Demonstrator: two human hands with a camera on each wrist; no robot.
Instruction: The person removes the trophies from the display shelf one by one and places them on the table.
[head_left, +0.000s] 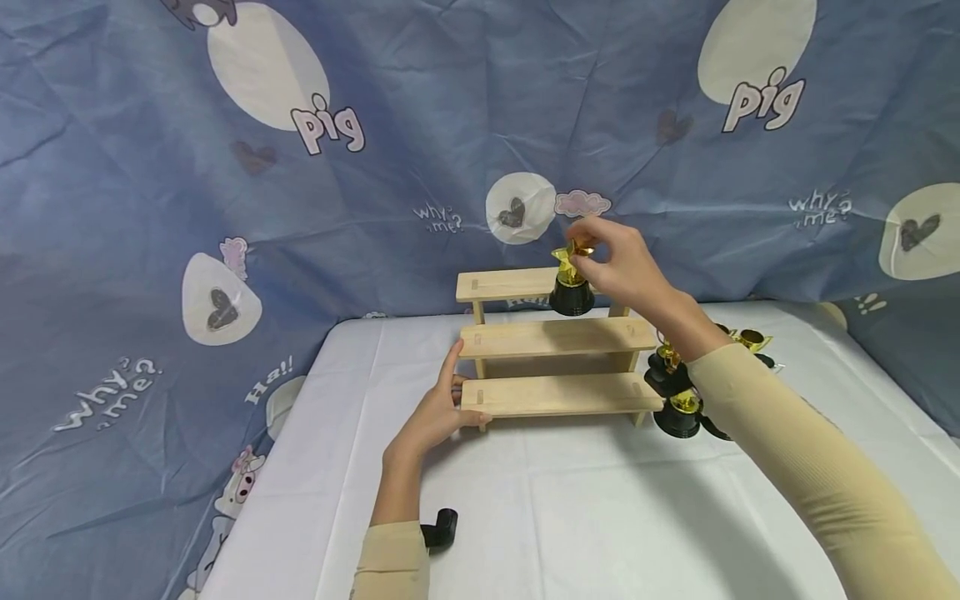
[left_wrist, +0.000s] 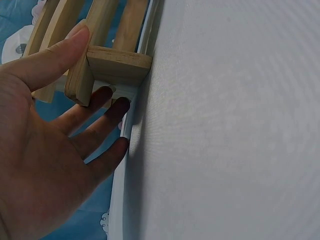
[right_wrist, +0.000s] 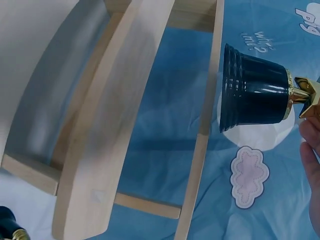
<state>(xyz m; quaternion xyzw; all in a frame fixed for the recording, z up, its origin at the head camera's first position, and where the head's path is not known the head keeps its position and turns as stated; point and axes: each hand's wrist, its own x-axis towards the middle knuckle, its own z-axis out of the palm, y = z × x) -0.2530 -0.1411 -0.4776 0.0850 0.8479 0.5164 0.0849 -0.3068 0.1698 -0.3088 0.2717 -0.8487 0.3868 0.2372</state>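
Observation:
My right hand (head_left: 618, 262) pinches a small star trophy (head_left: 572, 296) by its gold star top. Its black base hangs upright in front of the top shelf of a three-step wooden stand (head_left: 558, 396). In the right wrist view the trophy's glossy base (right_wrist: 257, 90) shows beside the stand's boards, apart from them, with only some fingers in view at the edge. At the stand's left end rests my left hand (head_left: 431, 417), fingers spread. In the left wrist view the thumb of this hand (left_wrist: 45, 120) touches a board, and the other fingers lie by its end.
Several gold-and-black trophies (head_left: 678, 417) stand in a group at the stand's right end, partly hidden by my right forearm. A white cloth (head_left: 570, 508) covers the table. Behind it hangs a blue printed curtain (head_left: 420, 108). A black piece (head_left: 442, 529) sits at my left wrist.

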